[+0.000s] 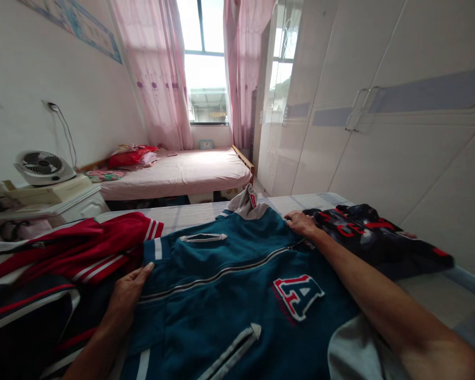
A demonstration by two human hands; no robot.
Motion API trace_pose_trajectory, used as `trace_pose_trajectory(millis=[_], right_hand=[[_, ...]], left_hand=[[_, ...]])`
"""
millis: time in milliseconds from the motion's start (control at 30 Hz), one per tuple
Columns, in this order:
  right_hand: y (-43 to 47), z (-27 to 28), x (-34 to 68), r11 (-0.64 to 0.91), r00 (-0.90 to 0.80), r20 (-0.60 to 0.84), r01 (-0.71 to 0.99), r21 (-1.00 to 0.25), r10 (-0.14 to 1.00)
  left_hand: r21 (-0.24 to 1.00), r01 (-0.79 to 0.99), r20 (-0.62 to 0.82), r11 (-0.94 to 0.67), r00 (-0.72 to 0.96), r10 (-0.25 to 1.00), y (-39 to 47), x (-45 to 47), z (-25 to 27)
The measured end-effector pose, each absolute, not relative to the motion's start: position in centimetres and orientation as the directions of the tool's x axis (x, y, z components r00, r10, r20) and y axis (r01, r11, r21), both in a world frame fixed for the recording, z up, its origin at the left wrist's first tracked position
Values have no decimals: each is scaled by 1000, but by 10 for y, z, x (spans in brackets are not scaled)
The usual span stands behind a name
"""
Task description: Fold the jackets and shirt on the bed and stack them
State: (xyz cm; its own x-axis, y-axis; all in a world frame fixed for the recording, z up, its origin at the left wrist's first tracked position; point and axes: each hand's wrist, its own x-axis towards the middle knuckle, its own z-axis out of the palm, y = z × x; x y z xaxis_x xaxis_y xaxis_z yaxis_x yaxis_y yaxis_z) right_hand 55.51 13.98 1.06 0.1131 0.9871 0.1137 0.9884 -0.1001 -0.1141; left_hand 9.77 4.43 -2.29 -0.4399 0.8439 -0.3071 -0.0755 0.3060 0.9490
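Observation:
A teal zip-up jacket (233,298) lies spread sideways on the bed in front of me, with a letter A patch on the chest, grey-trimmed pockets and a closed zipper. My left hand (131,287) pinches the jacket's striped hem at the left, thumb and fingers together. On the far right side, my right hand (301,222) grips the jacket near its collar, with the fingertips partly hidden. One grey sleeve points away from me, and grey cloth shows under my right forearm.
Red clothing (114,245) with white stripes and a dark garment (27,311) lie at left. A black printed garment (374,232) lies at right on the bed. Beyond are a fan (43,164), a pink-sheeted bed (198,169) and a white wardrobe (340,153).

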Motion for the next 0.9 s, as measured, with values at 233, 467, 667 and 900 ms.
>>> trace_pose_trajectory(millis=[233,467,667,900], right_hand=[[154,-8,551,-95,101,95,993,-72,990],[154,-12,567,-272,289,139,953,-133,947],[161,-17,566,-197,219,127,966,-170,967],[170,-14,565,-194,240,131,937,-290,962]], left_hand=[[946,-76,-313,316,-479,820,42,100,-19],[941,-154,-337,300,-482,809,42,100,-21],[964,-40,-250,264,-480,841,45,99,-23],[990,72,-74,119,-450,890,40,104,-19]])
